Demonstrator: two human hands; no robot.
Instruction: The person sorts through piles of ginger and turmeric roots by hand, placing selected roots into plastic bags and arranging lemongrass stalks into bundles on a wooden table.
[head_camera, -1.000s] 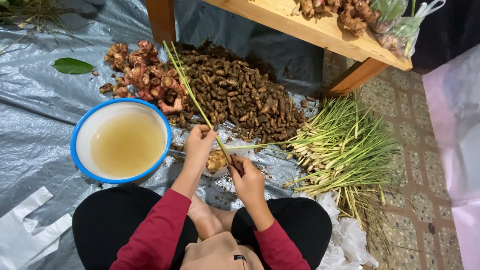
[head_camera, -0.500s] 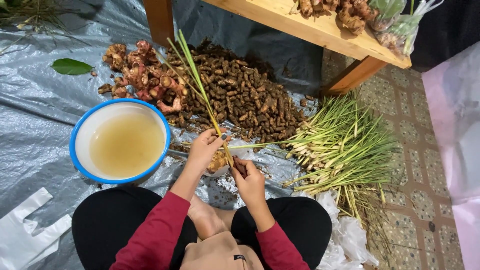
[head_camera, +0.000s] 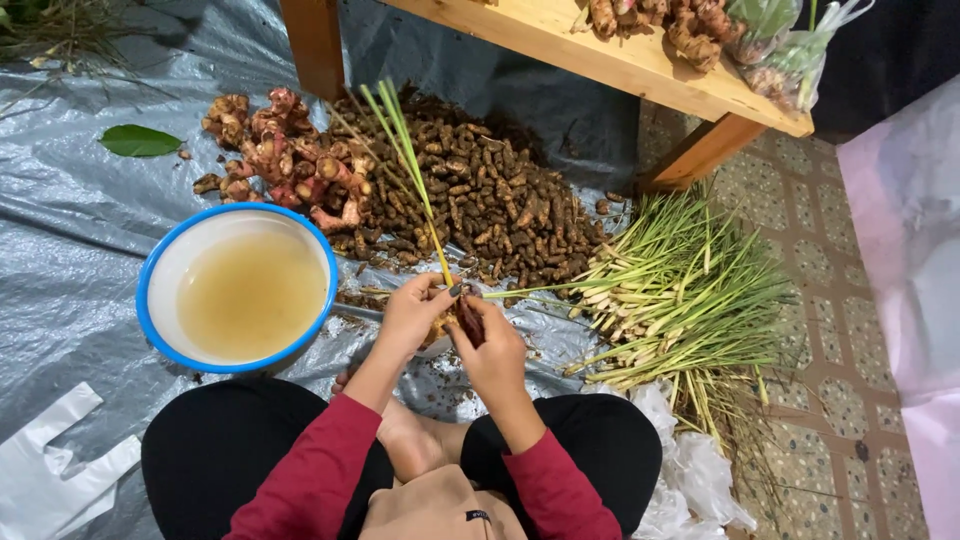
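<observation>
A blue-rimmed basin (head_camera: 238, 290) of cloudy yellowish water sits on the grey tarp (head_camera: 60, 250). Beyond it lie pink galangal roots (head_camera: 280, 160) beside a brown heap of turmeric (head_camera: 500, 200). A green leaf (head_camera: 140, 141) rests apart, and a wooden counter (head_camera: 600, 55) stands behind.

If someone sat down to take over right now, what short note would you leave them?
Left hand: holds a lemongrass stalk near its base, leaves pointing away.
Right hand: closed on a dark-handled tool, probably a small knife, at the stalk's base.
Around: blue-rimmed bowl of cloudy water to the left; pinkish roots and a heap of small brown roots ahead; lemongrass pile to the right, all on a grey plastic sheet.
Done: cannot tell how many stalks are finished.
Left: this stalk is in hand; the pile looks large.
</observation>
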